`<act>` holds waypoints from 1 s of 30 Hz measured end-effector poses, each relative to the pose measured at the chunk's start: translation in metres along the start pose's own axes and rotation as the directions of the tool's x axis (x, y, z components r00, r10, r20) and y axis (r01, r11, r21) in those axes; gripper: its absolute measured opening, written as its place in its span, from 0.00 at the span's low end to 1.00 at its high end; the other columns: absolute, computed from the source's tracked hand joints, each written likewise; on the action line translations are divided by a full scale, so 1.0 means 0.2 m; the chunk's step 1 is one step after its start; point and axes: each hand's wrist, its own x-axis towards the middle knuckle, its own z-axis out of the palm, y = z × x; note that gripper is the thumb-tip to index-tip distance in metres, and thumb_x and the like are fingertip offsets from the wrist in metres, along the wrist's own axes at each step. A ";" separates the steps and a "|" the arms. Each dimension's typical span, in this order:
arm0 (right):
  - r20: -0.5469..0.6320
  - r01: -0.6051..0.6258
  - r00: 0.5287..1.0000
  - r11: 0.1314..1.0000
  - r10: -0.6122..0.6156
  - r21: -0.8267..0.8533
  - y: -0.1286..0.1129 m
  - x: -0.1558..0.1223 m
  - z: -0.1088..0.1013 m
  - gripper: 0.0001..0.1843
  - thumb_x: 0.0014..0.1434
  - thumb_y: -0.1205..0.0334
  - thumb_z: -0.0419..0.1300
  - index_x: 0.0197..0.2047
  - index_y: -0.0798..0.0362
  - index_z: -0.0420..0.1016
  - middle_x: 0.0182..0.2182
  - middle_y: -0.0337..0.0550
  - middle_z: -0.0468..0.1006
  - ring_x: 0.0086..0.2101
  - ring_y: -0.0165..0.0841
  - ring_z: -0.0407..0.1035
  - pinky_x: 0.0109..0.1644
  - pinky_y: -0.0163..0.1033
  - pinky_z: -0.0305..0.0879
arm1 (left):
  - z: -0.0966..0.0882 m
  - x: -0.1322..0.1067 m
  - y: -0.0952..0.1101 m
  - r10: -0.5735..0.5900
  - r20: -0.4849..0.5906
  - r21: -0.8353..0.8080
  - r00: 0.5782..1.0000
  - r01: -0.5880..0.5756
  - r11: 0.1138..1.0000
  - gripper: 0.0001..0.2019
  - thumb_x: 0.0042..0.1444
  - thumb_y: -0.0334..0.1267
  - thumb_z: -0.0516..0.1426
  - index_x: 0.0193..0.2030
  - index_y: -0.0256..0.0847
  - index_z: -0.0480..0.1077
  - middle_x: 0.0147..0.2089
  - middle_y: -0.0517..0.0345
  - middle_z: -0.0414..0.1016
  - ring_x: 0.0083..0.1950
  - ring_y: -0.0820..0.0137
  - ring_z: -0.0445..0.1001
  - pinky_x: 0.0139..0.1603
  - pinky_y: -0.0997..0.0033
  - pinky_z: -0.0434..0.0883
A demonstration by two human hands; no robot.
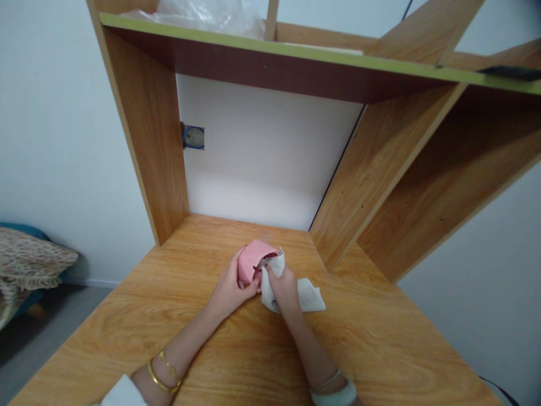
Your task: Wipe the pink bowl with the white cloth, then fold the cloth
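Note:
A pink, hollow container (256,258), which looks like a small cup or holder, lies tilted with its opening facing right. My left hand (233,287) is closed around its left and lower side. Pinched in my right hand (285,287) is a whitish wiping cloth (270,293), and part of it is tucked into the container's opening. Another stretch of whitish cloth (311,295) spreads on the tabletop just right of my right hand; whether it is the same piece I cannot tell. The fingers inside the opening are partly hidden.
The wooden desktop (203,349) runs under both hands. Above it hangs a shelf (313,56) bearing a clear plastic bag (211,17). Wooden panels (380,175) rise at left and right. A wall cutout with wires (193,137) is at the back. A draped chair (34,259) stands left.

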 end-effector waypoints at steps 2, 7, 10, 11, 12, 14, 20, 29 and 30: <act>-0.012 -0.005 1.000 0.996 0.004 -0.094 -0.02 0.01 -0.03 0.18 0.53 0.55 0.52 0.43 0.56 0.71 0.35 0.50 0.77 0.38 0.40 0.71 0.39 0.37 0.64 | -0.01 0.00 0.01 0.015 -0.012 0.049 1.000 -0.014 0.999 0.34 0.47 0.39 0.57 0.61 0.41 0.48 0.49 0.51 0.68 0.40 0.69 0.72 0.39 0.71 0.70; -0.023 -0.008 1.000 0.959 0.002 -0.283 -0.03 0.01 -0.07 0.20 0.54 0.54 0.52 0.49 0.52 0.67 0.35 0.47 0.77 0.38 0.39 0.71 0.38 0.37 0.63 | -0.03 0.00 0.03 0.032 -0.015 0.151 0.999 -0.029 0.988 0.35 0.46 0.37 0.57 0.61 0.41 0.49 0.55 0.50 0.65 0.50 0.63 0.68 0.49 0.64 0.67; -0.018 0.002 1.000 0.962 -0.007 -0.274 -0.01 0.00 -0.06 0.23 0.54 0.55 0.52 0.52 0.52 0.65 0.35 0.45 0.77 0.37 0.38 0.71 0.39 0.37 0.63 | -0.04 -0.01 0.05 0.043 -0.014 0.180 0.999 -0.040 0.983 0.34 0.48 0.38 0.56 0.61 0.41 0.49 0.56 0.50 0.64 0.51 0.63 0.68 0.51 0.63 0.65; -0.011 0.018 1.000 0.973 -0.021 -0.231 0.00 0.00 -0.05 0.24 0.53 0.55 0.52 0.53 0.52 0.64 0.36 0.46 0.77 0.39 0.38 0.70 0.40 0.37 0.63 | -0.05 -0.01 0.05 0.056 -0.013 0.182 0.998 -0.052 0.982 0.33 0.48 0.38 0.56 0.61 0.40 0.50 0.57 0.50 0.63 0.52 0.63 0.67 0.52 0.63 0.65; -0.002 0.038 0.999 0.984 -0.039 -0.175 0.01 0.00 -0.04 0.24 0.54 0.56 0.51 0.54 0.53 0.63 0.38 0.46 0.76 0.40 0.38 0.70 0.41 0.37 0.63 | -0.05 -0.01 0.06 0.071 -0.012 0.182 0.997 -0.067 0.981 0.33 0.48 0.38 0.55 0.61 0.40 0.50 0.57 0.50 0.63 0.52 0.63 0.67 0.52 0.64 0.65; 0.014 0.071 0.997 0.996 -0.071 -0.062 0.03 -0.01 -0.03 0.24 0.54 0.58 0.50 0.53 0.55 0.64 0.41 0.48 0.75 0.43 0.38 0.69 0.44 0.37 0.63 | -0.05 -0.01 0.06 0.093 -0.022 0.180 0.995 -0.088 0.980 0.32 0.48 0.39 0.55 0.61 0.41 0.51 0.58 0.51 0.62 0.53 0.64 0.67 0.52 0.65 0.64; -0.014 0.060 0.998 0.992 -0.059 0.111 0.04 -0.01 0.00 0.23 0.55 0.57 0.48 0.52 0.59 0.65 0.44 0.52 0.74 0.45 0.39 0.67 0.46 0.40 0.63 | -0.03 -0.01 0.02 0.024 -0.035 0.032 0.999 -0.023 0.999 0.37 0.50 0.43 0.57 0.63 0.41 0.44 0.54 0.47 0.65 0.46 0.64 0.71 0.46 0.64 0.68; -0.039 0.020 0.999 0.983 -0.013 0.182 0.00 -0.03 0.03 0.22 0.56 0.55 0.47 0.48 0.60 0.68 0.42 0.51 0.75 0.43 0.38 0.69 0.45 0.38 0.64 | 0.04 0.00 -0.03 0.046 0.014 -0.167 0.999 -0.043 0.985 0.39 0.50 0.42 0.58 0.62 0.38 0.39 0.50 0.46 0.66 0.43 0.68 0.71 0.41 0.70 0.71; -0.039 0.022 0.999 0.986 -0.016 0.163 0.00 -0.03 0.03 0.21 0.55 0.55 0.48 0.47 0.59 0.68 0.41 0.51 0.76 0.43 0.38 0.70 0.44 0.38 0.65 | 0.04 0.00 -0.03 0.031 0.014 -0.155 0.999 -0.028 0.987 0.38 0.50 0.42 0.57 0.62 0.38 0.40 0.47 0.49 0.68 0.38 0.70 0.72 0.37 0.72 0.71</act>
